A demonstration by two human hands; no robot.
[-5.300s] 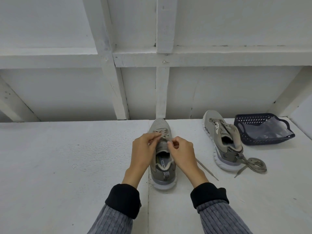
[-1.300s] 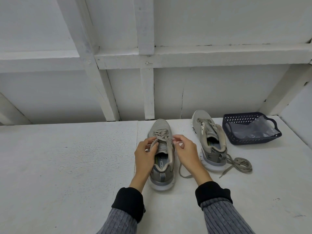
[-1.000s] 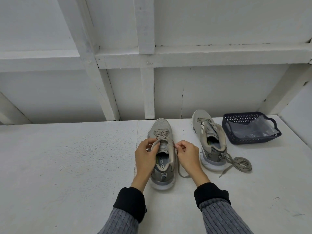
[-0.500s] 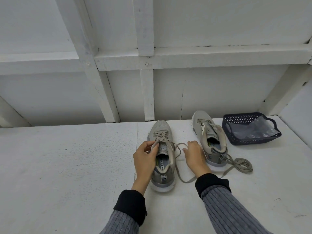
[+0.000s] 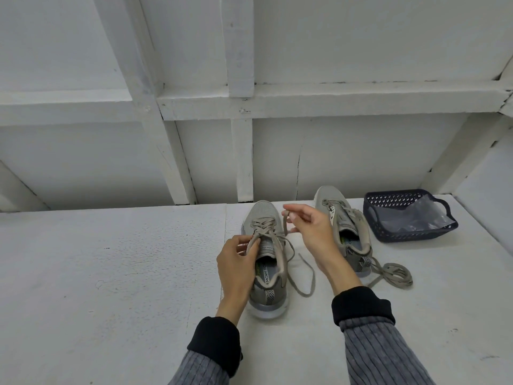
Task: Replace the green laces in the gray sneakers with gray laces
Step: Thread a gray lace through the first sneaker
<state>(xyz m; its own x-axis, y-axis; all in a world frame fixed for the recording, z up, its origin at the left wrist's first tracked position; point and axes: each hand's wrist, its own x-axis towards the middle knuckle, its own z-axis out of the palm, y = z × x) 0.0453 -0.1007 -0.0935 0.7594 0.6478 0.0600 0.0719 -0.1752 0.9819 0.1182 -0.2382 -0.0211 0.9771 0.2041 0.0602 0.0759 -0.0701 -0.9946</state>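
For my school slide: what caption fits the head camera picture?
Left hand steadies a gray sneaker while right hand pulls its lace up.

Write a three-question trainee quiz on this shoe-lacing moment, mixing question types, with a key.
1. True or false: the right hand pinches a lace lifted above the near sneaker.
2. Where does the left hand grip? A) the near sneaker's collar, beside the tongue B) the basket C) the far sneaker
3. Fill in: a loose coil of lace lies by the far sneaker's ____.

Key: 1 true; 2 A; 3 heel.
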